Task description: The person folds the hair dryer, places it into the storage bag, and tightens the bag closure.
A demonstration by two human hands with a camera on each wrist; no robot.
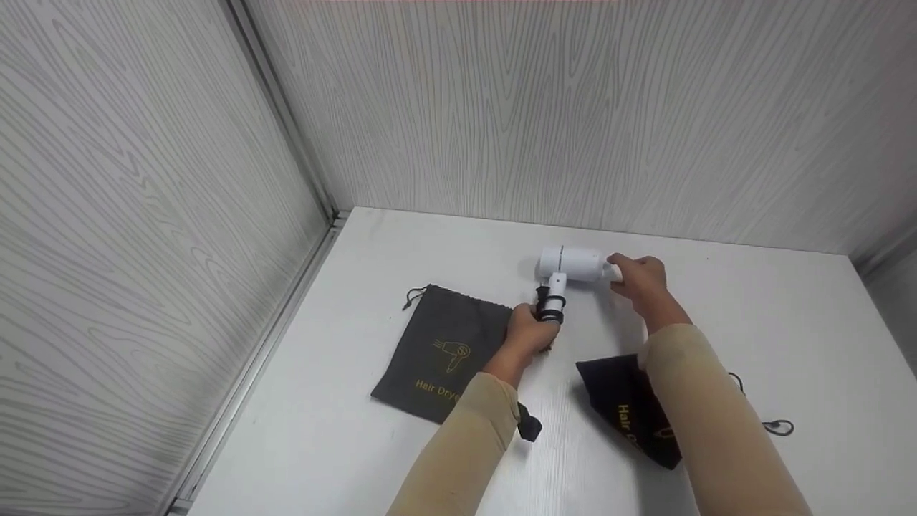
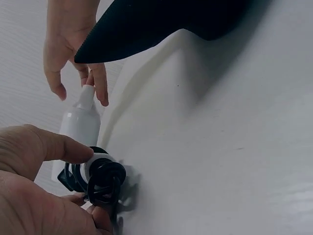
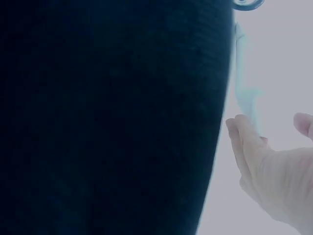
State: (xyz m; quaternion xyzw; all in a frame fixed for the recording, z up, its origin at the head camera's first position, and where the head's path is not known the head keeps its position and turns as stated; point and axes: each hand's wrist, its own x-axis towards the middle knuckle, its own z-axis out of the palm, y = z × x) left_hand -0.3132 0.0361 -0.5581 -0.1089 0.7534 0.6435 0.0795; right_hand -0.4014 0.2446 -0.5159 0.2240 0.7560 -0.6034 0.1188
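Note:
A white hair dryer [image 1: 582, 264] lies near the back of the white table, its barrel pointing right toward a narrow nozzle [image 1: 611, 272]. My left hand [image 1: 531, 331] grips the handle end, where a black cord [image 2: 105, 178] is coiled round it. At the nozzle is my right hand [image 1: 640, 276]; its fingers are fairly straight beside the tip, and the thumb stands apart in the right wrist view. Left of the dryer a dark grey drawstring bag [image 1: 453, 319] lies flat, printed "Hair Dryer" in yellow. My left forearm covers its lower right corner.
A second black bag [image 1: 617, 390] with yellow print sits partly under my right forearm and fills much of the right wrist view. Its looped drawstring [image 1: 779, 428] reaches right. A small black piece [image 1: 529, 424] shows beside my left sleeve. Wood-grain panels [image 1: 466, 107] rise behind and left.

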